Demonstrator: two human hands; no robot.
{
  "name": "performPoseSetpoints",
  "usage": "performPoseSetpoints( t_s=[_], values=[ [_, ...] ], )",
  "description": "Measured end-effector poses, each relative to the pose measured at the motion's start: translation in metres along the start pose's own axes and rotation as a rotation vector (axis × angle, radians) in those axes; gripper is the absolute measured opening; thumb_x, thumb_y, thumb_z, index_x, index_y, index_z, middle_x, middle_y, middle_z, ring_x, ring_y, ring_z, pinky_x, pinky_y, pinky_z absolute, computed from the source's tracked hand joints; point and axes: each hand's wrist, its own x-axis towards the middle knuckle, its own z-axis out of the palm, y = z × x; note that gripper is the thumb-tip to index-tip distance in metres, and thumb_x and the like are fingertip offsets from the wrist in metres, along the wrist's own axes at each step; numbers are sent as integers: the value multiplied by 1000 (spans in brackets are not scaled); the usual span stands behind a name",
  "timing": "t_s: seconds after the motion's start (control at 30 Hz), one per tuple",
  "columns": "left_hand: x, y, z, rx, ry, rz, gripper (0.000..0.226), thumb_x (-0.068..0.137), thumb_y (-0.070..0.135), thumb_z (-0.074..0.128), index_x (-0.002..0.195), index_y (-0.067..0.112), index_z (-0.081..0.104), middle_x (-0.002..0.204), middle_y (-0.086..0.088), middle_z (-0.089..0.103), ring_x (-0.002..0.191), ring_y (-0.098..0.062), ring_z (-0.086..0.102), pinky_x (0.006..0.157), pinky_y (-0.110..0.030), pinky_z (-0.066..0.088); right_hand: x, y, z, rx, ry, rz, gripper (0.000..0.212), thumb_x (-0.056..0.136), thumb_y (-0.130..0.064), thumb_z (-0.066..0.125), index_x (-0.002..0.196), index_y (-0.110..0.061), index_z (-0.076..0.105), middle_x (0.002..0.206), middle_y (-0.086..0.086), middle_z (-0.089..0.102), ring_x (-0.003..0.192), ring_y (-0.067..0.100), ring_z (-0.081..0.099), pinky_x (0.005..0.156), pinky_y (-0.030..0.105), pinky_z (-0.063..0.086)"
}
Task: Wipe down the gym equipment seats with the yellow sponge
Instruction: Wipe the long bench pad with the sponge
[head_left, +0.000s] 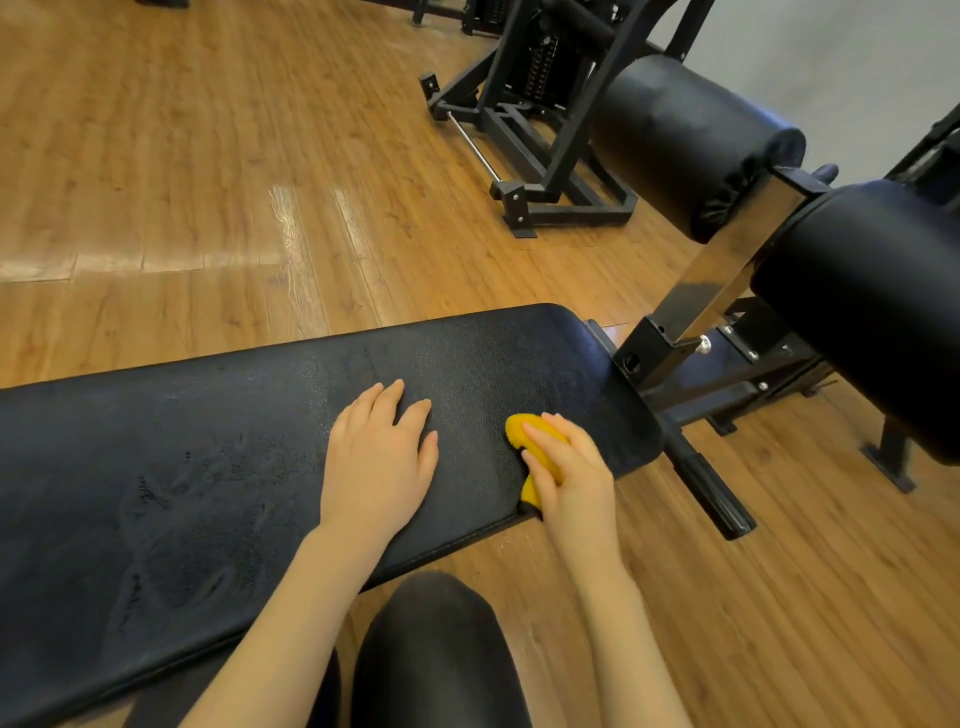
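Observation:
A long black padded bench seat (218, 467) runs across the view, with damp streaks on its left half. My right hand (569, 475) grips the yellow sponge (524, 428) and holds it against the seat near its right end, close to the near edge. My left hand (376, 460) rests flat on the seat just left of the sponge, fingers straight and spread.
Two black foam rollers (685, 140) (872, 306) on a chrome post (722, 270) stand past the bench's right end. A black bar handle (711, 493) sticks out below them. Another machine's black frame (524, 130) stands on the wood floor (182, 156) behind. My knee (436, 649) is under the bench edge.

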Motion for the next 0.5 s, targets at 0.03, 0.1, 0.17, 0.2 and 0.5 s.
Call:
performPoseSetpoints(
  t_s=[0.03, 0.1, 0.17, 0.2, 0.5],
  values=[
    [0, 0, 0, 3, -1, 4, 35, 86, 28, 67, 119, 13, 68, 130, -17, 59, 122, -37, 53, 99, -51, 43, 10, 3, -3, -15, 2, 16, 29, 89, -10, 65, 118, -13, 69, 132, 6, 57, 125, 23, 51, 106, 43, 42],
    [-1, 1, -1, 7, -3, 9, 36, 87, 28, 66, 121, 13, 67, 131, -17, 59, 124, -37, 52, 101, -51, 42, 18, 6, -6, -39, 3, 34, 28, 90, -10, 65, 117, -12, 69, 130, 6, 58, 122, 24, 53, 103, 46, 44],
    [-2, 0, -1, 15, -6, 11, 37, 88, 29, 65, 122, 14, 66, 132, -17, 58, 125, -36, 51, 102, -50, 41, 11, 4, -5, -61, 11, 37, 29, 91, -11, 63, 120, -13, 68, 132, 4, 57, 123, 22, 52, 104, 44, 43],
    [-2, 0, -2, 16, -9, 12, 37, 89, 29, 64, 123, 14, 65, 132, -16, 58, 125, -36, 51, 103, -50, 41, 2, 2, -4, -62, 30, 42, 29, 91, -11, 63, 120, -14, 68, 133, 3, 56, 125, 21, 51, 106, 41, 42],
    [-3, 0, -2, 32, -18, 19, 38, 89, 29, 63, 124, 15, 65, 133, -17, 58, 125, -36, 51, 104, -49, 39, 2, 32, -27, -97, 155, 83, 30, 87, -4, 66, 117, -11, 68, 130, 8, 58, 120, 22, 53, 101, 28, 34]
  ],
)
